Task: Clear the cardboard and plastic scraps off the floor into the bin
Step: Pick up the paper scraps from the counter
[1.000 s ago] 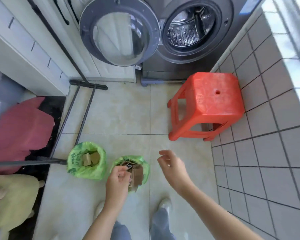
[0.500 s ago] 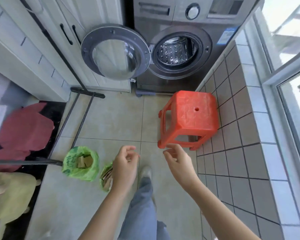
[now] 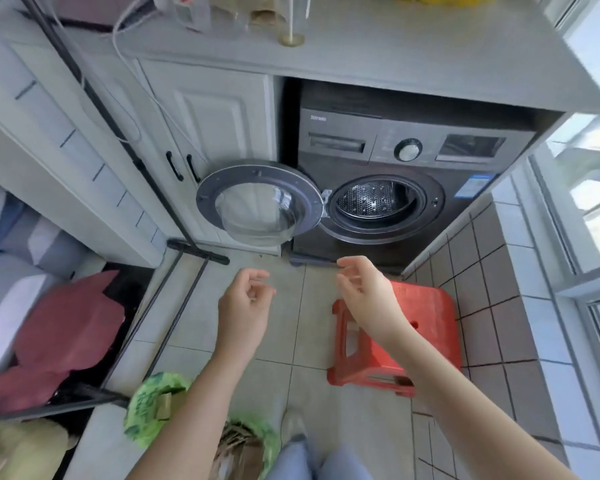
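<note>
Two small bins lined with green plastic bags stand on the tiled floor near my feet. The left bin (image 3: pixel 149 407) holds cardboard pieces; the right bin (image 3: pixel 257 441) is stuffed with brown cardboard scraps and is partly hidden by my left forearm. My left hand (image 3: pixel 245 306) hovers at mid-height with loosely curled fingers and holds nothing. My right hand (image 3: pixel 364 289) is raised beside it, fingers relaxed and empty, above the red stool. No loose scraps show on the visible floor tiles.
A red plastic stool (image 3: pixel 426 327) stands to the right by the tiled wall. Ahead, the grey washing machine (image 3: pixel 413 174) has its round door (image 3: pixel 260 206) swung open. A black metal rack frame (image 3: pixel 184 271) and red cushions (image 3: pixel 66 323) lie at the left.
The view has risen and tilted up as I stand. Both hands have lifted away from the bins, and my left hand has left the right bin's cardboard.
</note>
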{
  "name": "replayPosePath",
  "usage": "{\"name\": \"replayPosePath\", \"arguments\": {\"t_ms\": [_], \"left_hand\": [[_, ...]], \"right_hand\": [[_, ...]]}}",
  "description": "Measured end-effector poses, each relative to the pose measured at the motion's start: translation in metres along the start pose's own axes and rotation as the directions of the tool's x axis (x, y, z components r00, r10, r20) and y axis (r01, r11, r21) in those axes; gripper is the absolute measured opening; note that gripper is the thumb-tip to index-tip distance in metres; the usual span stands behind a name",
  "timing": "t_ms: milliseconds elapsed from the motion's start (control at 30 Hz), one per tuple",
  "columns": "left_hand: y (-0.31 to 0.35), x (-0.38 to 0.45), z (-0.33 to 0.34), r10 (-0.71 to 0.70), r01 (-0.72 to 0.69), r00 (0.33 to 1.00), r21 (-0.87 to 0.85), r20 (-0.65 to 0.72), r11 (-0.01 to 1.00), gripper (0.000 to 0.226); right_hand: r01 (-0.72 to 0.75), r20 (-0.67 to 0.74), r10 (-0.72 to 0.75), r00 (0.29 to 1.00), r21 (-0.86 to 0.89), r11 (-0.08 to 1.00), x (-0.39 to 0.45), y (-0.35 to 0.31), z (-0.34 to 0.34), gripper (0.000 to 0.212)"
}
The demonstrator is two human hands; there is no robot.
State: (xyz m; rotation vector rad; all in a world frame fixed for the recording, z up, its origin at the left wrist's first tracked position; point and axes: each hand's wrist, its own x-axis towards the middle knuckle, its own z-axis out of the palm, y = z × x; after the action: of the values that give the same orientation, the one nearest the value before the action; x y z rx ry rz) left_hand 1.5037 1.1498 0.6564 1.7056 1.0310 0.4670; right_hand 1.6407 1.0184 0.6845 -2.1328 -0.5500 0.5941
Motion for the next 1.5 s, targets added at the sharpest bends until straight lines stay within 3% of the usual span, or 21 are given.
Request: {"name": "replayPosePath", "arguments": {"t_ms": [200, 567, 900, 1300, 1500], "left_hand": [[0.053, 0.083, -0.017, 0.038, -0.038, 0.999, 0.067, -0.004, 0.997, 0.016], [0.119, 0.215, -0.051, 0.040, -0.035, 0.981, 0.032, -0.189, 0.999, 0.013], [0.166, 0.326, -0.061, 0.075, -0.068, 0.973, 0.040, -0.218, 0.997, 0.014], [0.211, 0.472, -0.104, 0.199, -0.175, 0.958, 0.128, -0.208, 0.976, 0.012], [0.241, 0.552, -0.117, 0.295, -0.278, 0.946, 0.133, -0.136, 0.951, 0.011]], "right_hand": [[0.113, 0.037, -0.112, 0.993, -0.010, 0.994, 0.083, -0.061, -0.007, 0.026], [0.275, 0.173, -0.278, 0.945, 0.038, 0.961, 0.220, -0.163, -0.007, 0.026], [0.438, 0.198, -0.424, 0.884, -0.034, 0.898, 0.330, -0.237, -0.007, 0.028], [0.490, 0.059, -0.487, 0.872, -0.069, 0.869, 0.432, -0.318, 0.020, 0.027], [0.435, -0.011, -0.442, 0.897, -0.154, 0.887, 0.481, -0.364, 0.043, 0.040]]}}
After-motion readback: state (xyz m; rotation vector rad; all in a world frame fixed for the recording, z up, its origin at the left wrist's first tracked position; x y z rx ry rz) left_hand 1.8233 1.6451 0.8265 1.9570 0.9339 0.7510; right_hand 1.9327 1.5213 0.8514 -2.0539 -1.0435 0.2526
